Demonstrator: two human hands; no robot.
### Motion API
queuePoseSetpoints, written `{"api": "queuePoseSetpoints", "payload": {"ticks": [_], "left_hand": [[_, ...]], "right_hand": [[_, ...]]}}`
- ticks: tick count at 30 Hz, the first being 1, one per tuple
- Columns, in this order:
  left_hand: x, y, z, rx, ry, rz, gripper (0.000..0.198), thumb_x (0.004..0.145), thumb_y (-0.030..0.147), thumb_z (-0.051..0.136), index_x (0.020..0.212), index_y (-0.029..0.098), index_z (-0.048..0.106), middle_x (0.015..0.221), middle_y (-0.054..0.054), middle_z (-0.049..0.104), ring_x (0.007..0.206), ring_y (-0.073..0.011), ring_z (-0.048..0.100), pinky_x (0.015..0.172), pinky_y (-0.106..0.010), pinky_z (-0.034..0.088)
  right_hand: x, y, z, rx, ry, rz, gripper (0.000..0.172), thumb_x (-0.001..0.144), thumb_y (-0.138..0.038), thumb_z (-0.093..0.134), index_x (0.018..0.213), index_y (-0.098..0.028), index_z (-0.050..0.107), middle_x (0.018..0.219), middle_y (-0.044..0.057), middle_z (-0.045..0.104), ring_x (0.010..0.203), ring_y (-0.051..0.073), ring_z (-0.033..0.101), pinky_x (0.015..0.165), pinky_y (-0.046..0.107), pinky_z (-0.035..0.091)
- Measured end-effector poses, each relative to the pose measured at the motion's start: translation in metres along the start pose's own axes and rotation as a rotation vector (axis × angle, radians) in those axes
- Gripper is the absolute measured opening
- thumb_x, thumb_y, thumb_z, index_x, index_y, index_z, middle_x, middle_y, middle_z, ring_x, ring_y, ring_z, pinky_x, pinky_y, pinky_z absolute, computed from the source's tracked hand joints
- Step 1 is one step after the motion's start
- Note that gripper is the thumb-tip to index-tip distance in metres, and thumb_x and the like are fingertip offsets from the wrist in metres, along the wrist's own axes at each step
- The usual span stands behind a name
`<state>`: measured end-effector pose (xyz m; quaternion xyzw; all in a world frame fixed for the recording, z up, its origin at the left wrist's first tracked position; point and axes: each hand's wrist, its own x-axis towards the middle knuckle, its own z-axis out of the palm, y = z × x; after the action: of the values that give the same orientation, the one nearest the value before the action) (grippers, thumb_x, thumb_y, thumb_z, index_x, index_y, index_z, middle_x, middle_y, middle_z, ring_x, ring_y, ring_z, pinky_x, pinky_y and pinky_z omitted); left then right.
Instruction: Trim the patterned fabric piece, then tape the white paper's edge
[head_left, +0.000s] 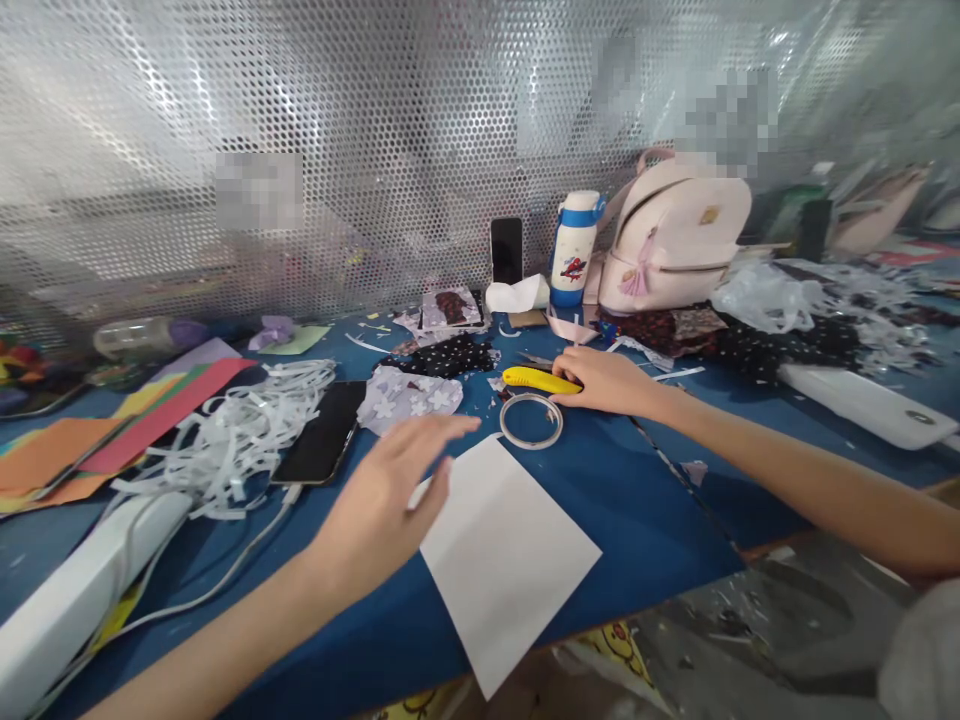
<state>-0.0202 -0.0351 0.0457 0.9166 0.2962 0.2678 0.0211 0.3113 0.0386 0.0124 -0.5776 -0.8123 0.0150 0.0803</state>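
Observation:
A white sheet of paper (510,550) lies cornerwise on the blue table, its near corner past the front edge. Over its left side is my left hand (394,485), open, fingers stretched out and thumb apart. Beyond the paper, the fingers of my right hand (592,378) close round the right end of a yellow utility knife (531,378). A thin grey pointed blade (534,359) lies just behind the knife; what it belongs to is hidden. In front of the knife rests a clear ring (559,425), like a roll of tape.
A phone with a cable (322,435), white paper strips (247,430) and coloured sheets (161,420) lie left. Fabric scraps (412,395), an upright phone (507,250), a bottle (576,245) and a pink backpack (675,245) are behind. A white device (862,400) is right.

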Motion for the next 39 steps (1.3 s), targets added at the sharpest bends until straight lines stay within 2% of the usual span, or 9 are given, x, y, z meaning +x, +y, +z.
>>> {"api": "queuePoseSetpoints", "payload": {"ticks": [5,7,10,14,18,20,24,30,39], "left_hand": [[0.004,-0.011,0.038,0.121,-0.12,0.152,0.035,0.101,0.014,0.038,0.126,0.013,0.063,0.118,-0.009,0.073,0.106,-0.0228,0.07,0.094,-0.041,0.055],[0.004,-0.012,0.045,0.179,-0.11,0.196,0.035,0.103,0.017,0.037,0.121,0.012,0.066,0.117,-0.01,0.074,0.104,-0.0231,0.07,0.094,-0.041,0.056],[0.003,-0.01,0.05,0.275,-0.078,0.254,0.034,0.103,0.021,0.04,0.118,0.011,0.069,0.12,-0.011,0.073,0.107,-0.0249,0.07,0.096,-0.043,0.056],[-0.002,-0.008,0.054,0.313,-0.049,0.269,0.033,0.103,0.02,0.043,0.118,0.008,0.069,0.12,-0.013,0.073,0.108,-0.0261,0.071,0.099,-0.045,0.057],[-0.006,-0.007,0.057,0.323,-0.015,0.296,0.036,0.104,0.021,0.039,0.118,0.005,0.069,0.122,-0.014,0.073,0.109,-0.0264,0.072,0.096,-0.043,0.06],[-0.006,-0.007,0.057,0.315,-0.022,0.29,0.038,0.105,0.021,0.038,0.119,0.004,0.068,0.124,-0.015,0.072,0.111,-0.0271,0.072,0.095,-0.043,0.061],[-0.007,-0.007,0.056,0.294,-0.051,0.278,0.039,0.105,0.021,0.037,0.121,0.003,0.068,0.128,-0.016,0.069,0.114,-0.0284,0.07,0.094,-0.043,0.062],[-0.006,-0.008,0.057,0.278,-0.061,0.258,0.037,0.103,0.02,0.039,0.121,0.003,0.068,0.129,-0.016,0.068,0.115,-0.0287,0.07,0.094,-0.043,0.063],[-0.004,-0.009,0.056,0.265,-0.074,0.268,0.037,0.103,0.019,0.039,0.12,0.003,0.068,0.13,-0.018,0.067,0.114,-0.0293,0.07,0.091,-0.044,0.064]], "right_hand": [[0.001,-0.004,-0.014,-0.006,0.029,0.094,0.025,0.082,-0.044,0.068,0.085,-0.021,0.06,0.072,0.001,0.062,0.061,0.016,0.054,0.052,0.028,0.026],[0.0,-0.007,-0.023,0.084,0.143,0.093,0.026,0.088,-0.046,0.061,0.087,-0.02,0.058,0.07,0.0,0.059,0.059,0.015,0.051,0.053,0.028,0.028],[-0.002,-0.019,-0.029,0.48,0.405,-0.026,0.026,0.093,-0.045,0.054,0.096,-0.02,0.055,0.074,0.0,0.058,0.062,0.014,0.053,0.056,0.027,0.036],[-0.003,-0.05,-0.015,0.797,0.434,-0.162,0.017,0.092,-0.037,0.057,0.096,-0.021,0.052,0.079,-0.001,0.056,0.06,0.012,0.051,0.054,0.025,0.041],[-0.006,-0.072,0.007,0.698,0.516,-0.328,0.009,0.088,-0.028,0.055,0.091,-0.022,0.048,0.09,0.004,0.058,0.084,0.019,0.059,0.078,0.033,0.052],[-0.009,-0.075,0.013,0.655,0.496,-0.35,0.012,0.087,-0.027,0.055,0.09,-0.023,0.044,0.089,0.004,0.057,0.087,0.02,0.059,0.084,0.037,0.053],[-0.019,-0.077,0.01,0.694,0.363,-0.332,0.009,0.086,-0.027,0.052,0.092,-0.025,0.045,0.089,0.004,0.058,0.085,0.02,0.062,0.082,0.037,0.057],[-0.023,-0.078,0.006,0.777,0.305,-0.266,0.012,0.083,-0.022,0.052,0.094,-0.027,0.052,0.089,0.002,0.06,0.084,0.02,0.065,0.077,0.036,0.06],[-0.025,-0.066,0.026,0.884,0.212,-0.25,0.018,0.088,-0.031,0.058,0.105,-0.028,0.052,0.099,0.002,0.065,0.087,0.021,0.069,0.083,0.038,0.06]]}}
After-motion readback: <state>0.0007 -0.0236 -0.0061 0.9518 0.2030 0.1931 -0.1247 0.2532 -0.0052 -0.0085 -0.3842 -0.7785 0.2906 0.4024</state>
